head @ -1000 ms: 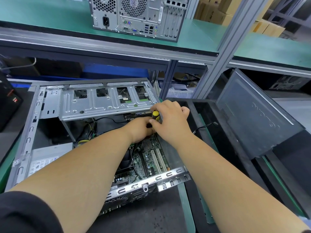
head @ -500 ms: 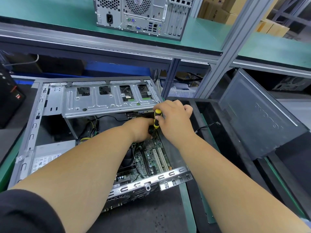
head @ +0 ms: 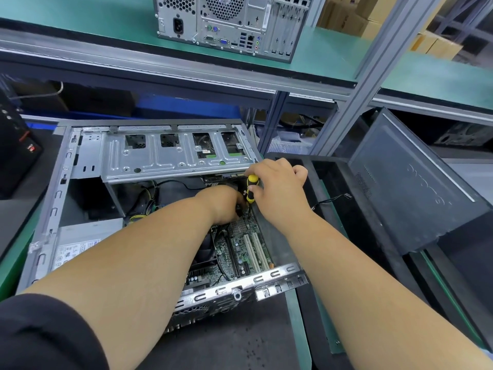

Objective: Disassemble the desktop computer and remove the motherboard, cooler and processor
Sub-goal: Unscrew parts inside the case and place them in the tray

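near: motherboard (head: 241, 252) flat in open case (head: 53, 209), still seated | mid: L hand (head: 221, 205) curled low by driver tip, grip on anything can't tell | R hand (head: 277, 188) wraps screwdriver (head: 251, 188), shaft near-upright, tip down onto board's far-right corner, just below grip; R hand drives | far: drive cage (head: 173, 156)

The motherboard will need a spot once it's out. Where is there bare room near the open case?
Bare black mat lies in front of the case, between both forearms. The green shelf left of the second computer is bare too. Right of the case is crowded: the side panel leans there. Inside, both hands and the screwdriver fill the space.
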### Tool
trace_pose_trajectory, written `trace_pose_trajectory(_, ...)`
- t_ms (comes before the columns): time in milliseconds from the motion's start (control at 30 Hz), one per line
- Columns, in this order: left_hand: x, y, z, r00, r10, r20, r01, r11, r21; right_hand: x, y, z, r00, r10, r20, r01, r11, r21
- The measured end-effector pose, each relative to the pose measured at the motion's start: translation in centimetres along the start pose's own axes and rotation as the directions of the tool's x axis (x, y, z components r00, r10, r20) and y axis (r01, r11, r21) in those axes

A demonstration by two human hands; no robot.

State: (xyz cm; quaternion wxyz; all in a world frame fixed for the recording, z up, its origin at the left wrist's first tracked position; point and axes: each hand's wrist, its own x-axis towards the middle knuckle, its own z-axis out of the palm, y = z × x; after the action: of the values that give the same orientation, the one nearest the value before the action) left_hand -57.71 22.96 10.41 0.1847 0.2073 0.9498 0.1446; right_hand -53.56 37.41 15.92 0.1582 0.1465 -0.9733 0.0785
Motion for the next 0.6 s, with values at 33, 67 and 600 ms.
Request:
trace_pose_trajectory(33, 0.0, 0.0, 0.0, 1.000, -0.001, 0.007, 0.001, 1.000, 0.004, 0.0, 0.0, 0.0, 1.000, 0.002, 0.002, -0.002, 1.000, 0.001)
trace_pose_trajectory(67, 0.0, 0.0, 0.0, 1.000, -0.001, 0.008, 0.001, 1.000, 0.009, 0.0, 0.0, -0.1, 1.000, 0.004, 0.004, -0.004, 1.000, 0.002)
trace_pose_trajectory(600, 0.6, 0.0, 0.1, 1.000, -0.009, -0.019, 0.010, 0.999, 0.047, -0.8, -0.5, -1.1, 0.992, -0.026, -0.120, 0.033, 0.998, 0.057)
